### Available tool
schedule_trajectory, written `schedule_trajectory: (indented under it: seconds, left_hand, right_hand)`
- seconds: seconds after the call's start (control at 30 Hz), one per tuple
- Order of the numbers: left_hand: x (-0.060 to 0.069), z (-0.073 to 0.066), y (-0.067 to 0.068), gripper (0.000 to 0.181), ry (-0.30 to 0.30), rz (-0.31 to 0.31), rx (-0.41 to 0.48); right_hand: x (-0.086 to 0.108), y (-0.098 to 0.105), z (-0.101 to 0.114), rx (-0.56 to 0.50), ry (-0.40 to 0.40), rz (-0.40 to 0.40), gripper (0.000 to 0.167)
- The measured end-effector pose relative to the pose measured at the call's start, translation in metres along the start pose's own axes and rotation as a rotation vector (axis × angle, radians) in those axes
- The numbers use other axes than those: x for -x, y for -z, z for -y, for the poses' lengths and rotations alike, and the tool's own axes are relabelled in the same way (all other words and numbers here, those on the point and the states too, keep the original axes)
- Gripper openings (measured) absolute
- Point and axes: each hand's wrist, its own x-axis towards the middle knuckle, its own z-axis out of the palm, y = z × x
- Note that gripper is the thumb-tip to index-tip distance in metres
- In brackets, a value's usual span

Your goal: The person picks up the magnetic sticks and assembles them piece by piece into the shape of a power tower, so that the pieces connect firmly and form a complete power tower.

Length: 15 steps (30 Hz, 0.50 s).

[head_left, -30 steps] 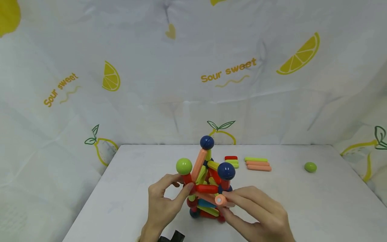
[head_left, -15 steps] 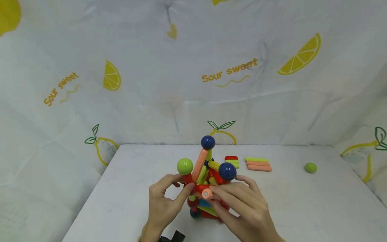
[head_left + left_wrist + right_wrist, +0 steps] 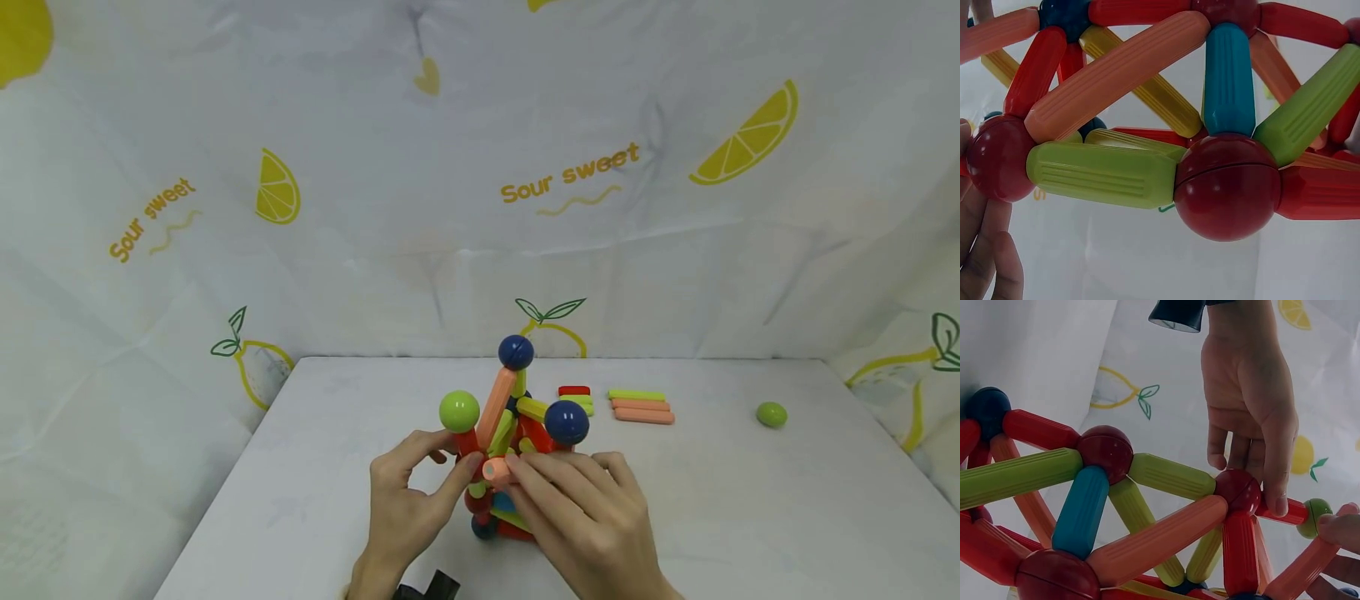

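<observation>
A structure of coloured rods and balls stands on the table, topped by a dark blue ball [image 3: 516, 352]. My left hand [image 3: 408, 496] pinches it at its left side, thumb and fingers at a dark red ball [image 3: 1239, 491] and the red rod [image 3: 1285, 509] below the light green ball [image 3: 459, 412]. My right hand [image 3: 592, 521] pinches a salmon rod [image 3: 495, 472], its end pointing toward me. In the right wrist view, this rod slants beside the green ball, its lower end near a dark blue ball at the frame's edge. Whether they touch, I cannot tell.
Behind the structure lie a short red rod [image 3: 574, 391], short green rods [image 3: 577, 404], a longer green rod [image 3: 636, 395] and salmon rods [image 3: 643, 416]. A loose green ball [image 3: 771, 414] rests at the right of the white table [image 3: 750, 500]. A lemon-print cloth [image 3: 375, 208] hangs behind.
My right hand has moved left with the salmon rod, across the structure's front toward my left thumb. The left hand stays in place on the structure.
</observation>
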Motion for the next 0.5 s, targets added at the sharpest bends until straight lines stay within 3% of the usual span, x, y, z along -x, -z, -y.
schedule_trajectory:
  seconds: [0.27, 0.5]
  left_hand:
    - [0.0, 0.0, 0.0, 0.027, 0.001, 0.007, -0.019]
    - [0.0, -0.003, 0.002, 0.027, 0.015, 0.034, -0.029]
  right_hand:
    - [-0.003, 0.0, 0.009, 0.028, -0.127, 0.062, 0.047]
    - [-0.008, -0.003, 0.014, 0.128, -0.146, 0.088, 0.055]
